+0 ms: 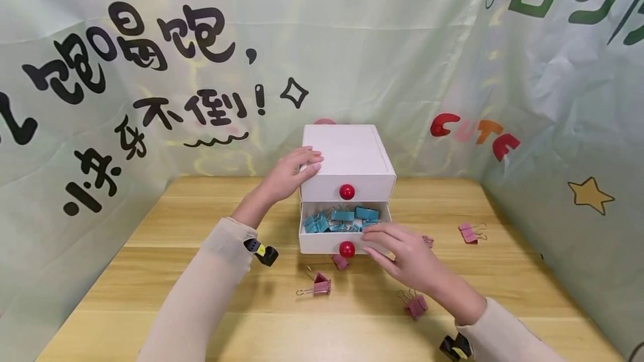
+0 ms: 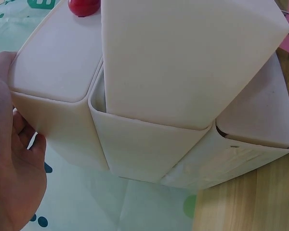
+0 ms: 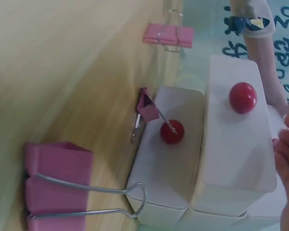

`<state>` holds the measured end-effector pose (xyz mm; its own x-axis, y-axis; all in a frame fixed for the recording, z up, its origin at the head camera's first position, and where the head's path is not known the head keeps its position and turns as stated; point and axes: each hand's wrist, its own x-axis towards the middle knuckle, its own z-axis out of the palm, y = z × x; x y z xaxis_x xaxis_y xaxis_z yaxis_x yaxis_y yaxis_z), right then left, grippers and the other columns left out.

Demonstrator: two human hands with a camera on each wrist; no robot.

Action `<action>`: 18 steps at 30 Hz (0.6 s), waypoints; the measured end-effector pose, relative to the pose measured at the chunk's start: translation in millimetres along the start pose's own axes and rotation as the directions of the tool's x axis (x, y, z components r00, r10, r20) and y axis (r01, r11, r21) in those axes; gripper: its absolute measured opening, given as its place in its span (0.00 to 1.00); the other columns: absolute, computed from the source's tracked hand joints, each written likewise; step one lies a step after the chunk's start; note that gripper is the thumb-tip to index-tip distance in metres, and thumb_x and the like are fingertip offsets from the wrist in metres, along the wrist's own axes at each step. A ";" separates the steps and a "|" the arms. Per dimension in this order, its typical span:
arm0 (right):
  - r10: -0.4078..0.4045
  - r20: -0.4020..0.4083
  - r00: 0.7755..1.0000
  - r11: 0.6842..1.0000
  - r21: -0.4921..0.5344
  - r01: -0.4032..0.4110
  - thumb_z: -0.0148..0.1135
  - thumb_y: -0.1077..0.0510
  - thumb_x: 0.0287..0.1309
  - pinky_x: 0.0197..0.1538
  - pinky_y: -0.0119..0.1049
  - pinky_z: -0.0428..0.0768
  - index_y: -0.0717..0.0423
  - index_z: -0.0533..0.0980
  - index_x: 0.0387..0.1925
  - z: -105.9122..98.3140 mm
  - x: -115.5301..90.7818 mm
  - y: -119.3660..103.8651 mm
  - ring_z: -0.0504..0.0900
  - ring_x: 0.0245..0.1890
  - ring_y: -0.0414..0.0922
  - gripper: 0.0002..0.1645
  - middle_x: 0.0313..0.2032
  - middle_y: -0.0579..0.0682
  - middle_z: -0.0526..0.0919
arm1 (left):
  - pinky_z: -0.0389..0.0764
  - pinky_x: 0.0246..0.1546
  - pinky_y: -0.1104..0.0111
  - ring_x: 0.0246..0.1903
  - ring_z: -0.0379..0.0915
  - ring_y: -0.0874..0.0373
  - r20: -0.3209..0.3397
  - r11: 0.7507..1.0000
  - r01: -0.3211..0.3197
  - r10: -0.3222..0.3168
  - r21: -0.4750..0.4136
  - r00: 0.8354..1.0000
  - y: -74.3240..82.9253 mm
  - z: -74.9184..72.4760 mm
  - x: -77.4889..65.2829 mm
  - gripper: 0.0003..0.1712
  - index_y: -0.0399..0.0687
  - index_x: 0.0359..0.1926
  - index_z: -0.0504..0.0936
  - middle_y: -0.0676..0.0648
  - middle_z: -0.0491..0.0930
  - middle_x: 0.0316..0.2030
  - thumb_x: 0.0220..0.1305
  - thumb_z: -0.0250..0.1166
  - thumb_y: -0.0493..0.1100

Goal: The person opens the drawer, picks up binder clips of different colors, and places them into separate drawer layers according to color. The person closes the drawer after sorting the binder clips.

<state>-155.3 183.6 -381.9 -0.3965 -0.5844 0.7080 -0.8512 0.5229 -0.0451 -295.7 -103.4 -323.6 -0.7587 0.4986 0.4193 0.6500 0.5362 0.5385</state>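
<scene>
Atop smooth boxy wht drawers (image 1: 349,152), L fingers (image 1: 309,157) lie relaxed; R fingers (image 1: 382,237) spread nr teal clips (image 1: 343,216).

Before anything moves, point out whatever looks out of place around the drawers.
Pink binder clips lie scattered on the table outside the pulled-out drawer, which holds blue clips. The pink ones look stray, though that may be deliberate.

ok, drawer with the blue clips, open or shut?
Open: the middle drawer juts out past the top drawer, with blue clips visible inside.
</scene>
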 end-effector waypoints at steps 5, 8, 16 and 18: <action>-0.100 -0.023 0.995 0.995 -0.013 0.099 0.51 0.46 0.72 0.46 0.41 0.83 0.56 0.83 0.42 0.4 1.0 -4.7 0.83 0.44 0.45 0.21 0.43 0.46 0.83 | 0.54 0.70 0.54 0.71 0.53 0.56 0.003 1.000 -0.007 0.007 0.010 1.000 0.8 -0.3 0.5 0.25 0.49 0.61 0.78 0.50 0.72 0.65 0.73 0.53 0.56; -0.168 -0.016 0.986 0.986 -0.007 0.168 0.51 0.47 0.73 0.44 0.39 0.84 0.56 0.83 0.42 0.9 3.5 -7.3 0.83 0.43 0.43 0.21 0.43 0.46 0.84 | 0.54 0.70 0.53 0.71 0.53 0.56 0.003 1.000 -0.008 0.008 0.011 1.000 1.0 -0.5 1.2 0.25 0.49 0.61 0.78 0.50 0.71 0.65 0.73 0.53 0.56; -0.256 0.110 0.961 0.964 -0.049 0.262 0.46 0.47 0.75 0.47 0.41 0.83 0.56 0.83 0.46 3.2 11.0 -11.3 0.83 0.46 0.45 0.23 0.44 0.48 0.85 | 0.54 0.70 0.53 0.71 0.53 0.56 0.004 1.000 0.005 -0.005 0.009 1.000 1.1 -0.9 0.0 0.25 0.50 0.61 0.78 0.51 0.71 0.65 0.72 0.53 0.57; -0.257 0.149 0.955 0.960 -0.072 0.269 0.44 0.47 0.75 0.48 0.42 0.83 0.56 0.83 0.47 3.5 12.7 -11.4 0.83 0.47 0.45 0.25 0.45 0.49 0.85 | 0.54 0.70 0.53 0.71 0.53 0.56 0.005 1.000 0.012 -0.012 0.007 1.000 1.2 -0.8 -0.7 0.26 0.50 0.62 0.78 0.51 0.71 0.65 0.72 0.53 0.58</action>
<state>-151.9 168.0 -374.9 -0.2113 -0.7849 0.5825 -0.8996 0.3892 0.1981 -294.4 -103.6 -322.7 -0.7661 0.4958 0.4091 0.6413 0.5468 0.5383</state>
